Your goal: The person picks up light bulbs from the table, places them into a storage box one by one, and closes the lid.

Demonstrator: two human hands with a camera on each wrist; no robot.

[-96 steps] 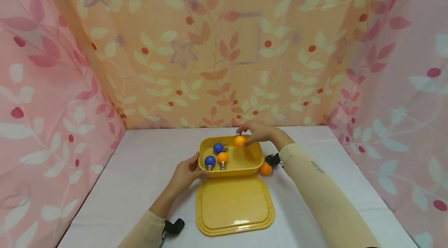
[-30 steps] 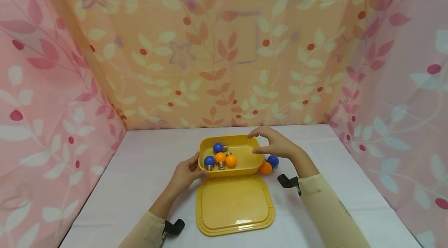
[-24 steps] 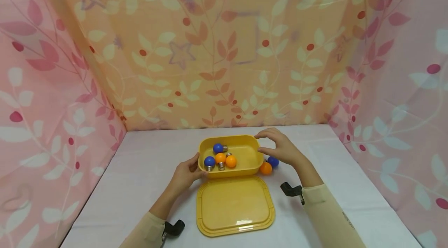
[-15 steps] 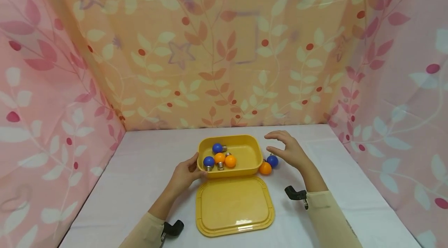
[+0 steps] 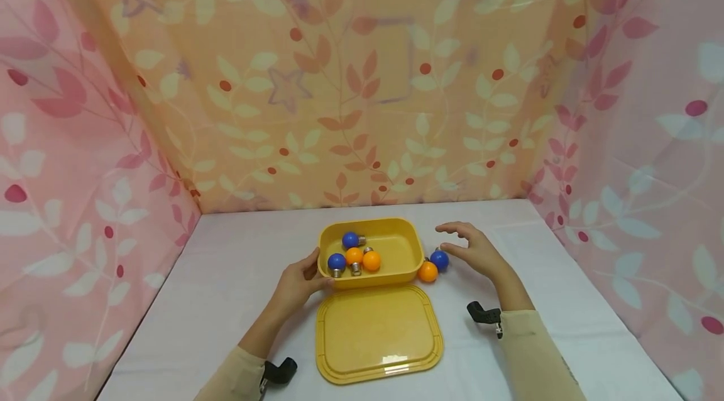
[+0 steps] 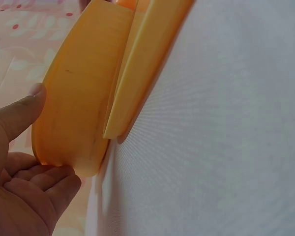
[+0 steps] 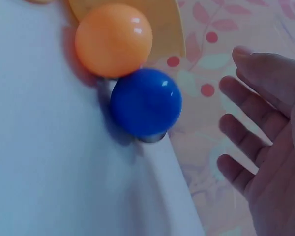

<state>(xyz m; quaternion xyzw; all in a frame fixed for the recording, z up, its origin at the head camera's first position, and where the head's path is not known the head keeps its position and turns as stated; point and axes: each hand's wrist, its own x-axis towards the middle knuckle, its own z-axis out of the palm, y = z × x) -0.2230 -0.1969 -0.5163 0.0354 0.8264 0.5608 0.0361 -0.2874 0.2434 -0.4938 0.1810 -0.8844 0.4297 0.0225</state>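
My left hand (image 5: 295, 285) grips the left end of an open yellow plastic container (image 5: 404, 268), thumb at the front wall and fingers around the side. In the left wrist view its thumb (image 6: 27, 113) presses the container wall (image 6: 78, 93). Inside lie two blue light bulbs (image 5: 350, 239) and two orange light bulbs (image 5: 371, 261) with metal screw bases. Outside the container's right end, an orange bulb (image 5: 427, 272) and a blue bulb (image 5: 439, 260) rest together on the table. My right hand (image 5: 477, 253) hovers beside the blue bulb, fingers parted and holding nothing; the right wrist view shows a gap from the bulb (image 7: 146, 102).
A yellow lid (image 5: 379, 335) lies flat in front of the container, close against it. White cloth covers the table (image 5: 226, 250). Patterned fabric (image 5: 339, 74) stands behind and on both sides. A small black camera mount sits on each wrist.
My right hand has set an orange bulb in the container, let go, and moved right and down beside the loose blue bulb. The left hand keeps its hold on the container.
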